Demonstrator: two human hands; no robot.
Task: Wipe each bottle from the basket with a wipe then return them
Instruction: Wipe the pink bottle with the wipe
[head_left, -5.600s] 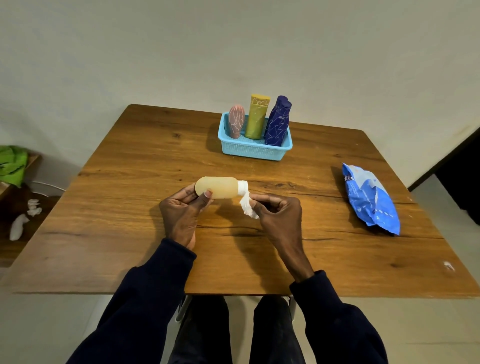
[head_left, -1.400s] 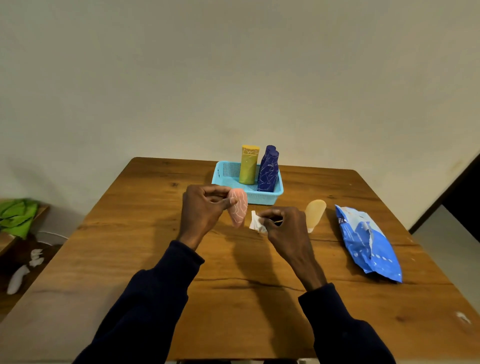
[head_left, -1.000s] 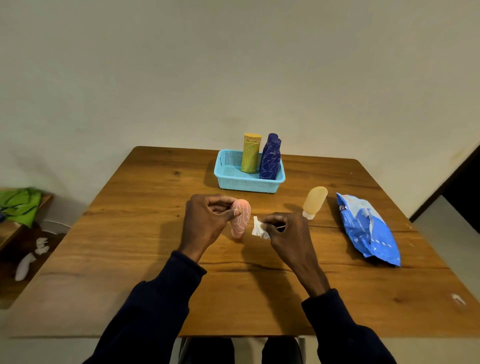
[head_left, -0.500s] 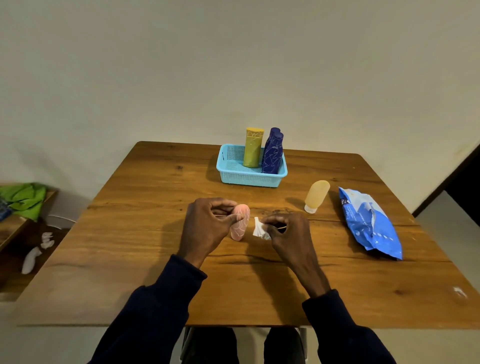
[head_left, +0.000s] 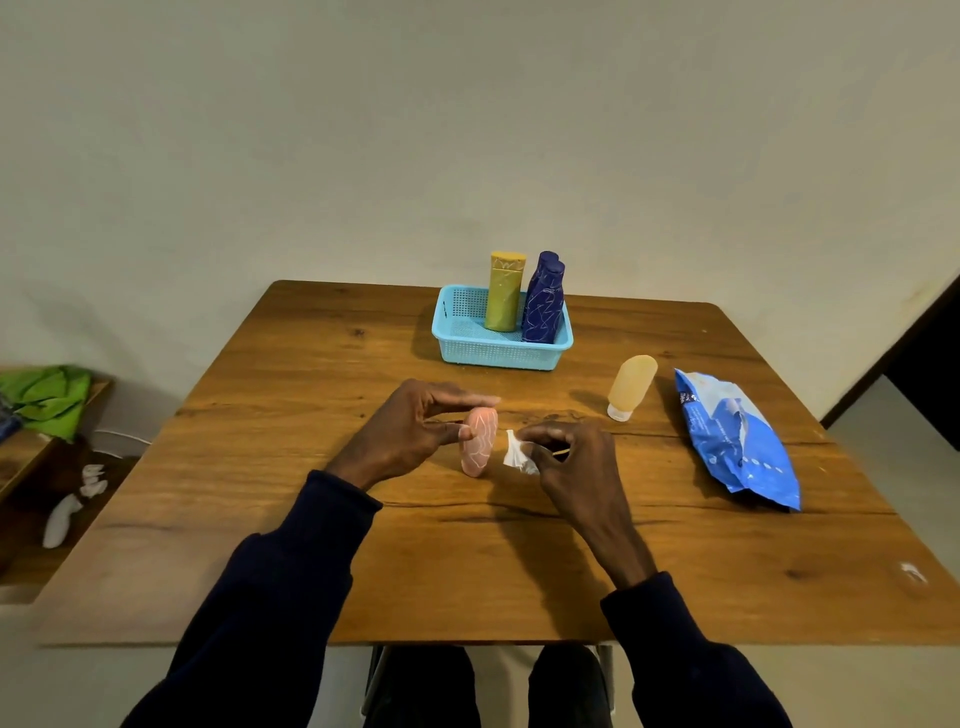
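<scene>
My left hand (head_left: 410, 431) holds a small pink bottle (head_left: 479, 441) with white line patterns, upright over the middle of the table, pinched between thumb and fingers. Just to its right, my right hand (head_left: 569, 457) pinches a crumpled white wipe (head_left: 515, 457) that sits a little apart from the bottle. A blue basket (head_left: 457, 343) at the back of the table holds a yellow bottle (head_left: 504, 291) and a dark blue bottle (head_left: 543, 299), both upright. A pale orange bottle (head_left: 631, 384) stands cap-down on the table right of the basket.
A blue wipes pack (head_left: 737, 441) lies near the table's right side. The wooden table (head_left: 311, 545) ends at a front edge close to my arms. Left of the table, a low shelf holds a green cloth (head_left: 47, 395); white scraps (head_left: 67, 512) lie below.
The pale orange bottle went from my left hand to the table on the right, and my left hand took the pink bottle from the basket and brought it down toward me beside the wipe.
</scene>
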